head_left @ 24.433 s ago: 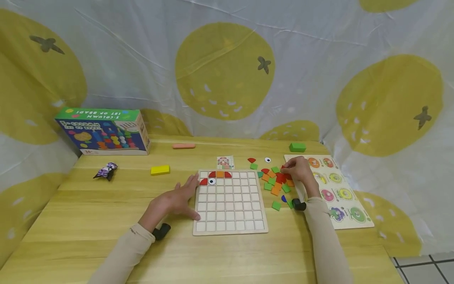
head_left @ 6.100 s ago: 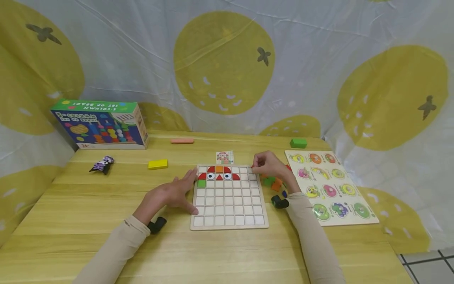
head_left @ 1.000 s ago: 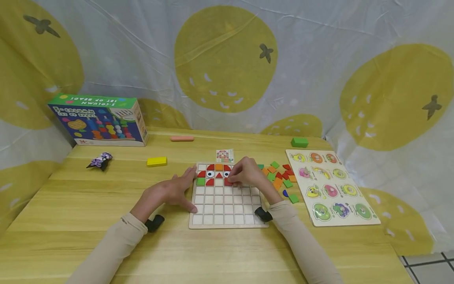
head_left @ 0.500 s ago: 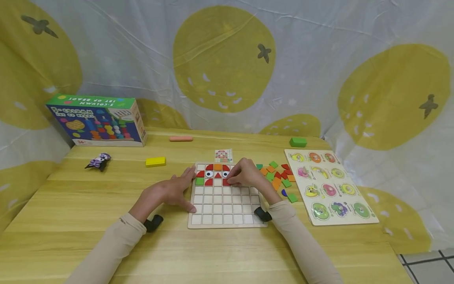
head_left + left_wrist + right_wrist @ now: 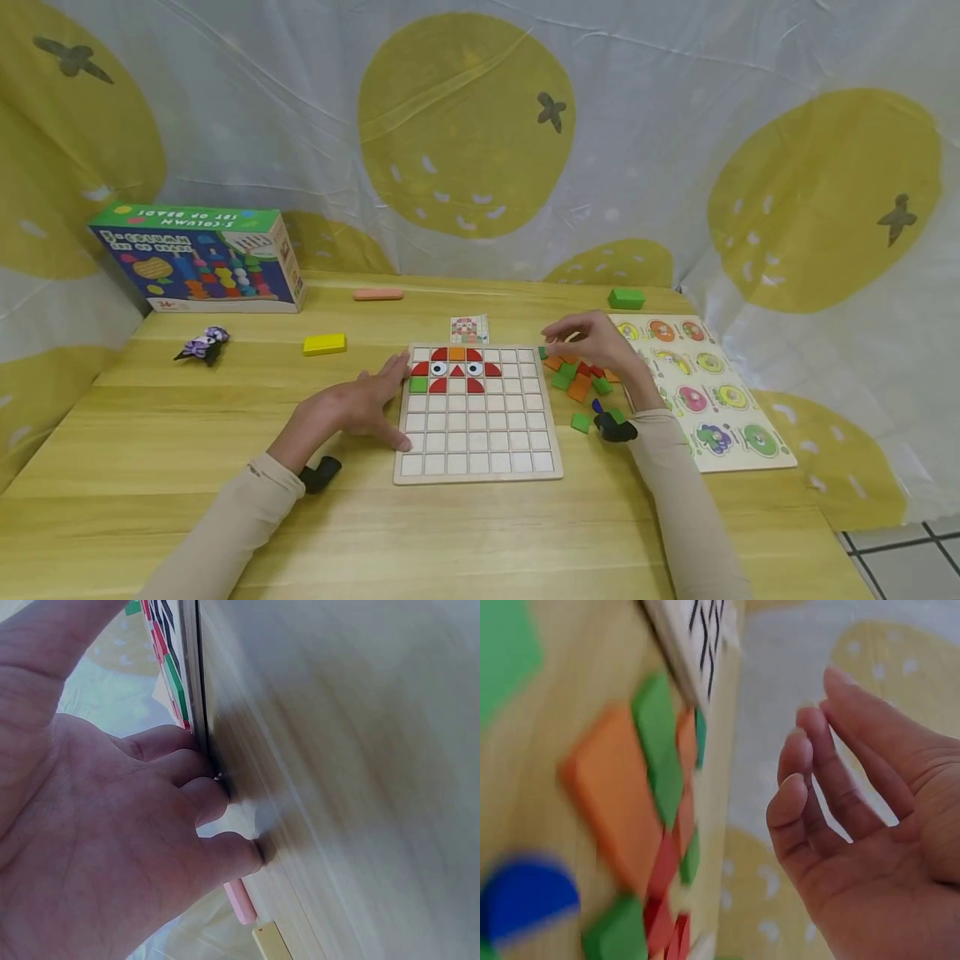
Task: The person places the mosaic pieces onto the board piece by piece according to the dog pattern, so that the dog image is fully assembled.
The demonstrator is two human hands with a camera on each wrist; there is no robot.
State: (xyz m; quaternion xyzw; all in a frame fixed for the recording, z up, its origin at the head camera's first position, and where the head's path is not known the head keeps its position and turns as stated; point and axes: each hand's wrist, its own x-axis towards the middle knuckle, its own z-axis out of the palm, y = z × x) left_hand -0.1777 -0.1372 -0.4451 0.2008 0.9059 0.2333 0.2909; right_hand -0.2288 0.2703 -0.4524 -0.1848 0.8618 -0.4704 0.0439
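A wooden grid board (image 5: 480, 442) lies in front of me in the head view. Its upper rows carry red curved pieces, an orange square (image 5: 457, 354), two eye pieces (image 5: 474, 368), a red triangle (image 5: 457, 372) and a green square (image 5: 418, 384). My left hand (image 5: 348, 408) rests at the board's left edge, thumb and fingers spread along it. My right hand (image 5: 600, 343) hovers over loose coloured pieces right of the board, fingers loosely bent. Nothing sits between its fingertips in the right wrist view, where an orange piece (image 5: 611, 795) and a blue half-circle (image 5: 529, 896) show nearby.
A small pattern card (image 5: 469, 329) lies behind the board. At right is a fruit puzzle board (image 5: 727, 408), with a green block (image 5: 626, 298) behind it. A yellow block (image 5: 325, 344), a pink stick (image 5: 378, 295), a purple-and-black trinket (image 5: 202, 345) and a toy box (image 5: 198, 258) stand left.
My right hand has left the board and moved right, over the loose pieces. The red piece it pinched now lies below the right eye. Over the longer span, the board gained several pieces.
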